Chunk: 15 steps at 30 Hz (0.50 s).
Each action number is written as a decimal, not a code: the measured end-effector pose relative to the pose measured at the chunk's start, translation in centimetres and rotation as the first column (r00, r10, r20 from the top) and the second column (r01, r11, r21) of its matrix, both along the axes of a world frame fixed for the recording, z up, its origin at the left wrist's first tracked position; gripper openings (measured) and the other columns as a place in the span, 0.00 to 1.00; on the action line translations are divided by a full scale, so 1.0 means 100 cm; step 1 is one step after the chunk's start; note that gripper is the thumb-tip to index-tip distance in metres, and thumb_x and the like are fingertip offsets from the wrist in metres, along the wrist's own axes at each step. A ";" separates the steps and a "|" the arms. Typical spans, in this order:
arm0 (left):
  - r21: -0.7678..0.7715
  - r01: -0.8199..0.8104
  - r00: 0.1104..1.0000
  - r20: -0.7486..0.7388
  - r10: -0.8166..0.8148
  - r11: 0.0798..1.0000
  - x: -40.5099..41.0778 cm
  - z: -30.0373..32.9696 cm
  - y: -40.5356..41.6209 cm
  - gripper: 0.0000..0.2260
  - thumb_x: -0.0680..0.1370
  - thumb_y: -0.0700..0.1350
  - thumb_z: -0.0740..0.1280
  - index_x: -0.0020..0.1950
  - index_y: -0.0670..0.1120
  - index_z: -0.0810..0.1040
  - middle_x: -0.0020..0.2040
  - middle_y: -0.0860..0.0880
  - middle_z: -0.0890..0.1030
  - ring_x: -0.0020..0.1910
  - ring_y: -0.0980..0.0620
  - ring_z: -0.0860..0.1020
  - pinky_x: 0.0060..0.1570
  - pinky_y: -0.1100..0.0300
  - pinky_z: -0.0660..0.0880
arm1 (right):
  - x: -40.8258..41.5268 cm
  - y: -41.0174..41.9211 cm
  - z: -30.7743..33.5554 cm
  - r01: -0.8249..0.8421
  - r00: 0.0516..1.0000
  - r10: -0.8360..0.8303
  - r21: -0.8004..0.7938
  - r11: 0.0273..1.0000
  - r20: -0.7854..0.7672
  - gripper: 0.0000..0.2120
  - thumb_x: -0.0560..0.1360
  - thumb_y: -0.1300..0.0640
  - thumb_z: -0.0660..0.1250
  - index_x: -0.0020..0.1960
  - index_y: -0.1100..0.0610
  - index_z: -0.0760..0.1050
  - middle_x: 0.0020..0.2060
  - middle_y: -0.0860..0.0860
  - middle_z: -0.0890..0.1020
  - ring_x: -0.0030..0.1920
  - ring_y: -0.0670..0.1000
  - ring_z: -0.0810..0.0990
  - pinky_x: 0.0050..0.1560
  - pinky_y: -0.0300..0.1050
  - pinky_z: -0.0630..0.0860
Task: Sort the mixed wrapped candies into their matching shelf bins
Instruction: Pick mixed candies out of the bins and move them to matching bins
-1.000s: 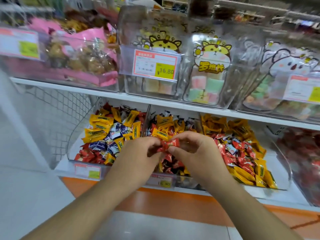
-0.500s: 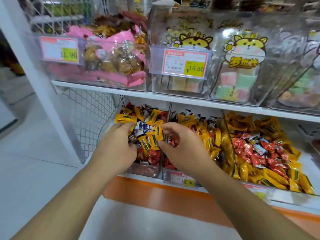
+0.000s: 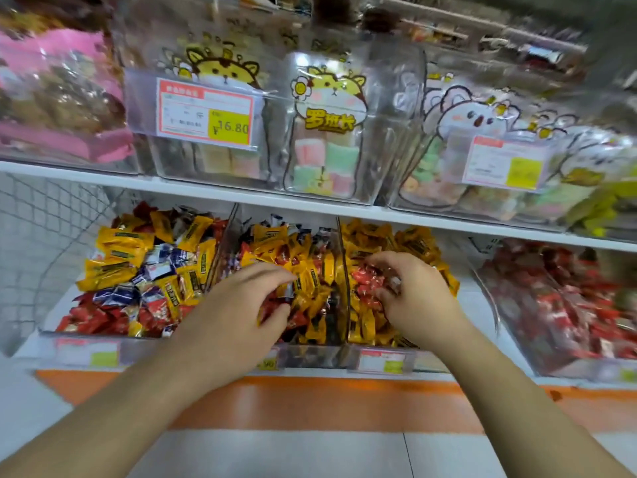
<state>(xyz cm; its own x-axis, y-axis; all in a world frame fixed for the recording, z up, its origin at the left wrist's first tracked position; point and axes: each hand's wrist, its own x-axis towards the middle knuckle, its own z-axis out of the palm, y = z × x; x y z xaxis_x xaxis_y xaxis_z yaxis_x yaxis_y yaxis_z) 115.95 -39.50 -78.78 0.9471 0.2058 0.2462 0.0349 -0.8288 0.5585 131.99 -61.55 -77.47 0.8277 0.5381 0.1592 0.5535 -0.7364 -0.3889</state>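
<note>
Clear shelf bins on the lower shelf hold mixed wrapped candies. The left bin (image 3: pixel 51 334) has yellow, blue and red ones. My left hand (image 3: pixel 238 305) reaches into the middle bin (image 3: pixel 310 355), its thumb and fingers curled around a small dark wrapper among yellow candies (image 3: pixel 310 277); motion blur hides whether it grips it. My right hand (image 3: pixel 413 294) is in the third bin (image 3: pixel 427 363), with its fingers closed over a cluster of red candies (image 3: pixel 367 281) on top of yellow ones. A fourth bin (image 3: pixel 551 370) at the right is full of red candies.
The white upper shelf (image 3: pixel 206 193) juts out just above the bins and carries clear tubs of marshmallow bags (image 3: pixel 324 160) and pink packs (image 3: pixel 58 98). A wire mesh panel (image 3: pixel 44 236) closes the left side. Price tags line the bin fronts; an orange strip (image 3: pixel 310 401) runs below.
Both hands moved one bin to the right: left hand from the left bin to the middle bin, right hand from the middle bin to the third. The view swung right and closer.
</note>
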 end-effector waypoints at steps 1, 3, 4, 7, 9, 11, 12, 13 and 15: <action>0.000 -0.001 1.000 0.002 0.001 1.000 0.002 -0.001 -0.005 0.19 0.83 0.54 0.63 0.74 0.62 0.70 0.70 0.71 0.67 0.68 0.70 0.64 0.66 0.70 0.60 | 0.007 -0.004 -0.003 -0.016 1.000 0.016 -0.035 0.999 -0.010 0.25 0.76 0.62 0.72 0.71 0.47 0.75 0.66 0.46 0.79 0.68 0.50 0.76 0.70 0.45 0.72; -0.008 0.003 1.000 -0.007 -0.003 1.000 0.006 -0.005 -0.011 0.19 0.83 0.54 0.63 0.74 0.63 0.70 0.70 0.71 0.66 0.68 0.70 0.64 0.65 0.70 0.59 | 0.018 -0.005 -0.008 -0.076 0.997 0.074 -0.076 0.994 -0.031 0.29 0.75 0.64 0.73 0.73 0.45 0.74 0.69 0.46 0.77 0.71 0.51 0.73 0.73 0.51 0.70; -0.012 0.008 1.000 -0.015 -0.009 1.000 0.007 -0.006 -0.013 0.19 0.83 0.54 0.63 0.74 0.63 0.70 0.70 0.71 0.66 0.68 0.70 0.65 0.65 0.70 0.59 | 0.022 -0.004 -0.010 -0.103 0.994 0.100 -0.095 0.990 -0.036 0.31 0.75 0.64 0.73 0.74 0.44 0.73 0.70 0.46 0.76 0.72 0.52 0.72 0.74 0.53 0.69; -0.002 0.012 0.999 -0.037 -0.012 1.000 0.007 -0.010 -0.013 0.19 0.83 0.55 0.63 0.74 0.64 0.70 0.70 0.70 0.67 0.70 0.69 0.65 0.68 0.69 0.60 | 0.033 0.001 -0.015 -0.153 0.988 0.151 -0.164 0.975 -0.021 0.31 0.75 0.64 0.73 0.73 0.42 0.74 0.71 0.44 0.75 0.72 0.54 0.70 0.75 0.55 0.66; 0.009 0.003 0.999 -0.053 -0.003 1.000 0.006 -0.013 -0.011 0.18 0.83 0.54 0.63 0.74 0.63 0.71 0.70 0.70 0.68 0.69 0.69 0.65 0.67 0.69 0.60 | 0.039 0.002 -0.018 -0.147 0.989 0.146 -0.157 0.977 -0.014 0.26 0.75 0.62 0.75 0.69 0.43 0.78 0.68 0.44 0.79 0.69 0.52 0.73 0.72 0.53 0.71; 0.006 -0.005 0.998 -0.058 0.005 1.000 0.005 -0.013 -0.009 0.18 0.83 0.53 0.64 0.73 0.62 0.72 0.69 0.70 0.69 0.68 0.69 0.66 0.65 0.72 0.59 | 0.040 0.001 -0.018 -0.114 0.993 0.111 -0.127 0.985 -0.032 0.20 0.75 0.60 0.76 0.63 0.43 0.81 0.61 0.45 0.82 0.63 0.50 0.78 0.65 0.47 0.76; 0.004 -0.007 0.998 -0.061 0.008 1.000 0.004 -0.013 -0.008 0.17 0.83 0.53 0.64 0.72 0.62 0.73 0.69 0.69 0.70 0.68 0.70 0.66 0.63 0.74 0.59 | 0.039 0.001 -0.018 -0.096 0.995 0.093 -0.119 0.988 -0.035 0.18 0.74 0.59 0.76 0.60 0.43 0.81 0.57 0.45 0.83 0.59 0.50 0.79 0.59 0.47 0.78; 0.002 -0.008 0.998 -0.063 0.009 1.000 0.004 -0.013 -0.008 0.17 0.83 0.53 0.64 0.72 0.62 0.73 0.68 0.69 0.70 0.67 0.70 0.66 0.61 0.76 0.58 | 0.038 0.001 -0.019 -0.085 0.996 0.082 -0.108 0.991 -0.031 0.15 0.74 0.59 0.77 0.56 0.42 0.81 0.52 0.44 0.83 0.54 0.49 0.80 0.54 0.47 0.80; 0.000 -0.007 0.998 -0.065 0.007 1.000 0.003 -0.012 -0.008 0.17 0.83 0.53 0.64 0.72 0.62 0.74 0.68 0.70 0.70 0.66 0.71 0.66 0.59 0.77 0.59 | 0.036 0.001 -0.019 -0.069 0.998 0.068 -0.063 0.996 -0.013 0.12 0.74 0.58 0.77 0.49 0.43 0.80 0.45 0.42 0.82 0.46 0.45 0.80 0.43 0.43 0.78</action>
